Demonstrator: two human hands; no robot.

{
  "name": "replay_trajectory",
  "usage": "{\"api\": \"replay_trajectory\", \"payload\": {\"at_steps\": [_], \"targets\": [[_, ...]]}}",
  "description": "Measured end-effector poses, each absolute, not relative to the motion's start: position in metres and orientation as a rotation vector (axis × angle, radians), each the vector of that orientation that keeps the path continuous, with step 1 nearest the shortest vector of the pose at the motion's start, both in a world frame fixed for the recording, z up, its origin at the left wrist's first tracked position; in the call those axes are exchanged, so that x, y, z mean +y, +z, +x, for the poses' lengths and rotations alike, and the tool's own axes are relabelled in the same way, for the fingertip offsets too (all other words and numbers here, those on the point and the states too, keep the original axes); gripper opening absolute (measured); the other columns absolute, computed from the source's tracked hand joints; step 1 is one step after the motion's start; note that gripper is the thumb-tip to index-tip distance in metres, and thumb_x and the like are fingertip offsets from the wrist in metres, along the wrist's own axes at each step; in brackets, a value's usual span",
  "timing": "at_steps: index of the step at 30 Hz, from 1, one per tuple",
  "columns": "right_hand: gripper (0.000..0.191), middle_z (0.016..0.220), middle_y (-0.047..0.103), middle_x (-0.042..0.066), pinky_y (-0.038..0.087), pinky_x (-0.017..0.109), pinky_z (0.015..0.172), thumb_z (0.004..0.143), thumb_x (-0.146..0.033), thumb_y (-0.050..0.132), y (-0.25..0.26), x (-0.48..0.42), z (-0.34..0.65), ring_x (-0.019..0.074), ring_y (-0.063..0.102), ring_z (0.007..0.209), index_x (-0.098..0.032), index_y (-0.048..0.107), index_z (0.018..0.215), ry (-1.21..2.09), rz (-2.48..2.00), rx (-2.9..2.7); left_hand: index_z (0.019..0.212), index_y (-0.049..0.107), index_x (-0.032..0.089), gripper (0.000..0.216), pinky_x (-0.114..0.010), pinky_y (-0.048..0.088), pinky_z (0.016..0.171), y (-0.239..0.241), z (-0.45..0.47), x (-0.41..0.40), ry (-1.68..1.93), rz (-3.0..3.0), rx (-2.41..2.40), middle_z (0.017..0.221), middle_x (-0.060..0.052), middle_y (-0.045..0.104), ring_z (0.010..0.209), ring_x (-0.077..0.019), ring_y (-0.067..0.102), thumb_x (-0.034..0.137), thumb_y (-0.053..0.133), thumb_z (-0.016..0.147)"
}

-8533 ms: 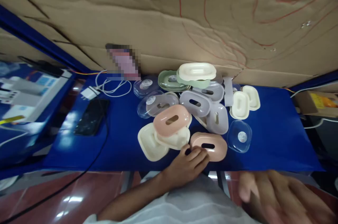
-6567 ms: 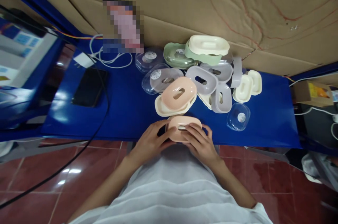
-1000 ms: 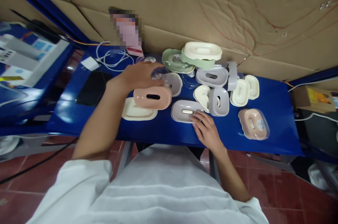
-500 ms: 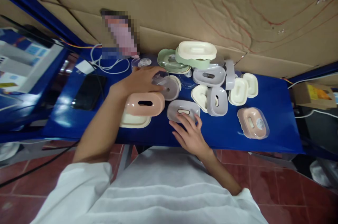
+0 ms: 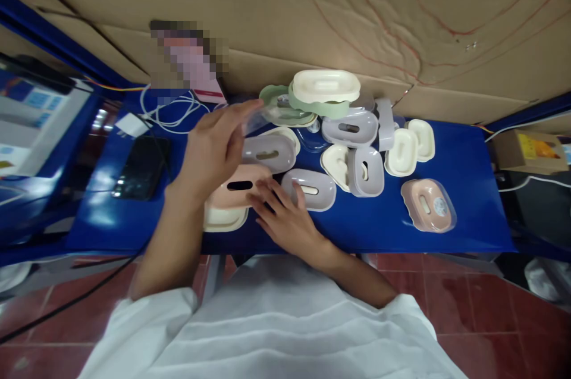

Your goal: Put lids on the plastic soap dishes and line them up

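Observation:
My left hand [image 5: 216, 144] is raised over the left part of the table, its thumb and fingers closed on a clear plastic lid [image 5: 256, 121], largely hidden by the hand. Beneath that hand lies a grey soap dish with a slot [image 5: 279, 150]. My right hand [image 5: 288, 221] is open, fingers spread, with its fingertips at the right edge of a peach slotted dish [image 5: 218, 196]. That dish rests partly over a cream tray [image 5: 225, 221]. Just beyond my right thumb sits another grey slotted dish [image 5: 323, 191].
Green and cream dishes [image 5: 325, 86] are stacked against the cardboard wall [image 5: 267, 4]. More grey dishes [image 5: 366, 179] and cream trays [image 5: 401, 153] spread rightward. A lidded peach dish [image 5: 429, 206] is at the right. A black phone-like device [image 5: 141, 168] and white cable [image 5: 173, 123] lie left.
My left hand has drawn back left and up, taking the clear lid off the grey dish. My right hand has moved left from the front grey dish to the peach one.

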State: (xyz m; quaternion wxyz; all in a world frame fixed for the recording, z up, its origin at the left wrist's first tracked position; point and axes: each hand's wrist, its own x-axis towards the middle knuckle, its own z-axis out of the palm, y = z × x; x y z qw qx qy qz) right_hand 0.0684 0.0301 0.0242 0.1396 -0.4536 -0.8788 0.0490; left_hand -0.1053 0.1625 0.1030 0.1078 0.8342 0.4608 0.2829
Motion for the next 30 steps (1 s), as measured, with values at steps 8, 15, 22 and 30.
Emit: {"api": "replay_trajectory", "payload": {"at_steps": [8,15,22,30], "targets": [[0.045,0.133,0.074,0.008,0.051,0.048,0.116,0.103,-0.021,0.058,0.024,0.007,0.147,0.0253,0.069,0.127,-0.031,0.060,0.147,0.153,-1.275,-1.951,0.162,0.040,0.041,0.063,-0.051,0.046,0.122,0.074,-0.072,0.082,1.040,2.800,1.114,0.158,-0.001,0.061,0.145,-0.0244,0.060,0.014,0.052,0.105],[0.083,0.168,0.041,0.016,0.050,0.063,0.118,0.096,-0.052,0.075,0.006,-0.006,0.193,0.0408,0.047,0.153,-0.035,0.035,0.167,0.200,-1.370,-2.074,0.152,0.057,0.031,0.050,-0.059,0.040,0.126,0.044,-0.029,0.066,0.556,2.788,0.879,0.156,-0.011,0.061,0.141,-0.0309,0.061,0.019,0.061,0.103],[0.076,0.160,0.052,0.014,0.044,0.064,0.125,0.102,-0.039,0.070,0.003,0.000,0.186,0.0372,0.035,0.161,-0.035,0.033,0.168,0.327,-1.300,-2.081,0.162,0.043,0.026,0.069,-0.061,0.042,0.125,0.030,-0.054,0.054,0.612,2.625,1.019,0.170,-0.021,0.039,0.158,-0.0395,0.040,0.032,0.072,0.099],[0.065,0.174,0.038,0.009,0.038,0.061,0.131,0.108,-0.022,0.056,0.022,0.019,0.189,0.0311,0.026,0.165,-0.031,0.034,0.169,0.483,-1.339,-2.263,0.160,0.042,0.029,0.070,-0.050,0.054,0.120,0.005,-0.054,0.049,0.980,2.296,1.225,0.167,-0.018,0.041,0.152,-0.0335,0.051,0.031,0.074,0.099]]}}
